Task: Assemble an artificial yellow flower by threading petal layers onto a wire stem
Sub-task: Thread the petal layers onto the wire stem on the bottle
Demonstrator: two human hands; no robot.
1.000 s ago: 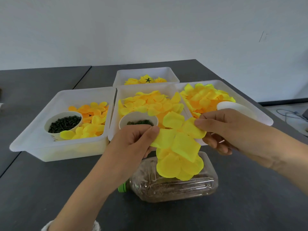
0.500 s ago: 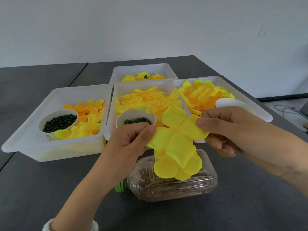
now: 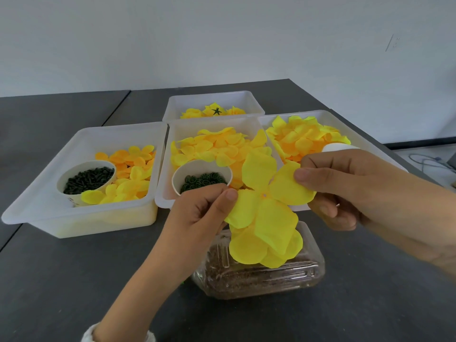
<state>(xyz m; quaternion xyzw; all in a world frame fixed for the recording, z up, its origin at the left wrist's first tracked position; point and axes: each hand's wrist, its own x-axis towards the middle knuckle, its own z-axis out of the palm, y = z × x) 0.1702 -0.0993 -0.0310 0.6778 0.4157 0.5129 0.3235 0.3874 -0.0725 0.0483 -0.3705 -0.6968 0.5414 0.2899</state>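
A yellow petal layer (image 3: 267, 193) with a small centre hole is stretched flat between both hands above a partly built yellow flower (image 3: 264, 248). My left hand (image 3: 202, 213) pinches its left petal with thumb and fingers. My right hand (image 3: 345, 186) pinches its right petal. The flower sits over a clear bottle (image 3: 261, 275) filled with brown grit and lying on its side. The wire stem is hidden by the petals.
Four white trays stand behind: the left tray (image 3: 44, 206) with orange-yellow petals and a cup of dark green pieces (image 3: 86, 180), the middle tray (image 3: 162, 198) with petals and a cup of green rings (image 3: 202, 178), the right tray (image 3: 320, 114), the far tray (image 3: 254, 102) with finished flowers.
Both hands hold the same petal layer throughout; it has been spread a little flatter so its centre hole shows. The view has shifted slightly.
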